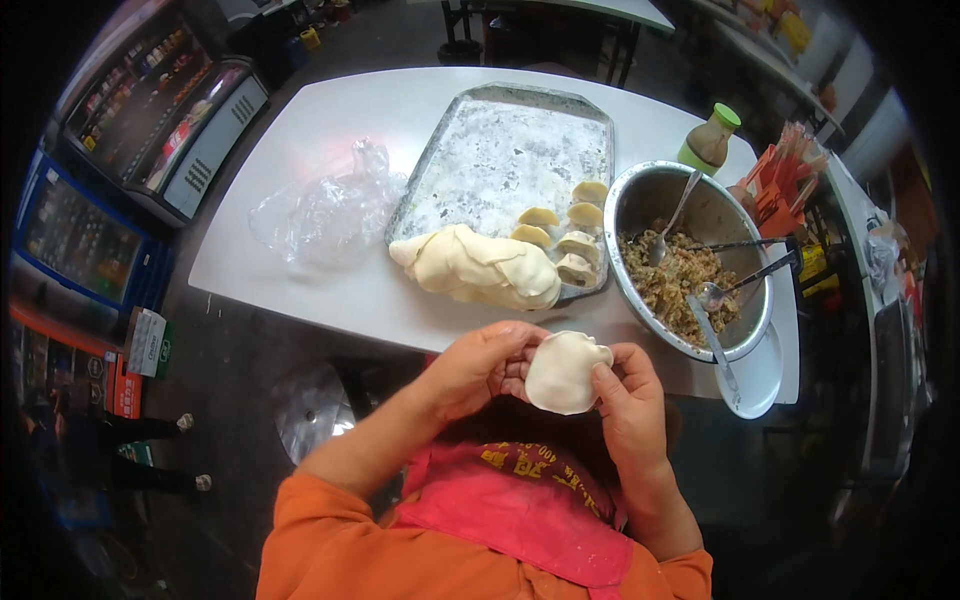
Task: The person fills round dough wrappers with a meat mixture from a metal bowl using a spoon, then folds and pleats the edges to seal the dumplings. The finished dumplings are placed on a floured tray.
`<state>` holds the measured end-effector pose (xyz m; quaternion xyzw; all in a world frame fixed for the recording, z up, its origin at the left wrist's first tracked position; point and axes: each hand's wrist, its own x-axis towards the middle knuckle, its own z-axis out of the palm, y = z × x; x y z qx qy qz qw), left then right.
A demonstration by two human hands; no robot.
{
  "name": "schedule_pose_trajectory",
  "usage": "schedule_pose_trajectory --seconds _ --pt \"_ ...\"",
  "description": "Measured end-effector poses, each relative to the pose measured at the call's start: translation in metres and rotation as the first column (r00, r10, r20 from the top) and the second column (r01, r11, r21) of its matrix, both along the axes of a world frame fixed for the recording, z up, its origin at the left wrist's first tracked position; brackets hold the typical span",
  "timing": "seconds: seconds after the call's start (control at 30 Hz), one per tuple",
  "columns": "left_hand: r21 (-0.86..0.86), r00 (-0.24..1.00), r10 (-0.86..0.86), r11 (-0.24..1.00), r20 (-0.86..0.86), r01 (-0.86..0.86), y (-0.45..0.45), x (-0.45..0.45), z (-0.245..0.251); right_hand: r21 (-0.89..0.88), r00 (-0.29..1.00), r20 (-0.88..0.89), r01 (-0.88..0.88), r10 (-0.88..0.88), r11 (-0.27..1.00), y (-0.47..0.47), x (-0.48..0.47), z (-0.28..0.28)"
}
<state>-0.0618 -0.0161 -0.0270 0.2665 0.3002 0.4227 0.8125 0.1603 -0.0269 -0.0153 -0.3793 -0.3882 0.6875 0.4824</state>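
Between my two hands is a flat, round dough wrapper [564, 375], held up in front of the table's near edge. My left hand [491, 367] has its fingers at the wrapper's left side. On the other side my right hand [632, 390] pinches the edge, thumb on top. Just beyond lies a heap of overlapping dough wrappers [480, 268] on the near end of a worn metal tray [510, 161]. Several folded dumplings [583, 215] sit along the tray's right side. A steel bowl [628, 196] to the right contains chopped filling [667, 289], spoons and other utensils.
A crumpled clear plastic bag [330, 210] lies on the white table [247, 262] at left. Behind the bowl stand a green-capped bottle [706, 140] and an orange chopstick holder [776, 191]. A white plate [754, 386] is partly under the bowl. A stool [311, 412] stands below left.
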Motion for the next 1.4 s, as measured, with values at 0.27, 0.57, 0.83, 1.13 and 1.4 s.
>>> schedule_pose_trajectory --seconds 0.27,0.57,0.83,1.13,1.4 --pt "-0.05 0.723 -0.033 0.994 0.69 0.093 -0.054 0.037 -0.047 -0.004 0.928 0.292 -0.24 0.231 0.971 -0.008 -0.004 0.021" --pt "-0.313 0.978 0.083 0.95 0.189 -0.02 -0.037 0.068 -0.015 0.739 0.209 0.672 -0.121 -0.711 0.663 -0.037 0.109 -0.016" --pt "-0.398 0.922 0.113 0.916 0.371 0.048 -0.029 0.11 -0.01 0.618 -0.032 0.774 -0.18 -0.632 0.765 -0.016 0.192 -0.011" --pt "-0.444 0.968 0.025 0.891 0.25 0.092 -0.038 0.154 0.0 0.76 0.63 0.635 -0.407 -0.447 0.506 -0.039 0.106 -0.011" --pt "-0.392 0.902 -0.017 0.897 0.432 0.205 -0.035 0.15 -0.008 0.804 0.63 0.593 -0.426 -0.502 0.415 -0.069 0.127 -0.023"
